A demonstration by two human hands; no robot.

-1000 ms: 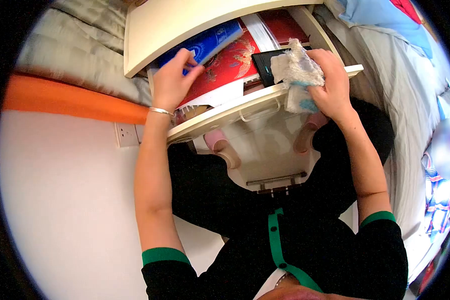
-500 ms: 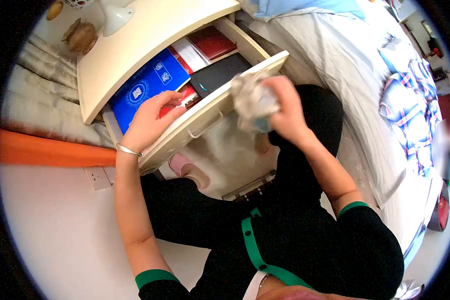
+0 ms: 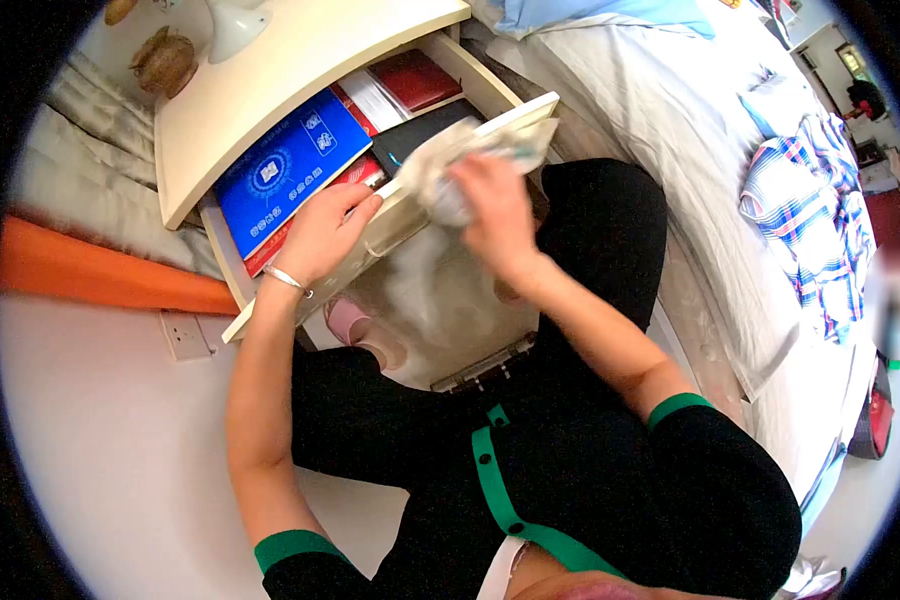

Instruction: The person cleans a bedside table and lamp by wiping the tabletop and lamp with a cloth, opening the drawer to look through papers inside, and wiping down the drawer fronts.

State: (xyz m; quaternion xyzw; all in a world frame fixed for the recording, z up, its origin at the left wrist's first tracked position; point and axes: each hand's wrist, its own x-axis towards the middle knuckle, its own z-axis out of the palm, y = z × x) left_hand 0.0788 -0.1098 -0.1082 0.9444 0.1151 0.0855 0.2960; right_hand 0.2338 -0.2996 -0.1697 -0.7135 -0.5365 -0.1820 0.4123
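Observation:
In my right hand is a crumpled whitish cloth, closed in my fingers. It is pressed against the front panel of the open drawer, near its handle and towards the right end, with part of it draped over the top edge. My left hand, with a silver bangle at the wrist, grips the top edge of that panel further left. Inside the drawer lie a blue booklet, a black flat case, a dark red booklet and some red and white items, partly covered.
The cream cabinet top carries a white lamp base and a brown pot-like object. On the right stands a bed with a plaid garment. A pink slipper shows on the floor below the drawer.
My right hand has carried the cloth leftwards onto the drawer's front panel. My left hand's fingers have drawn together over the panel's edge. The view has shifted slightly.

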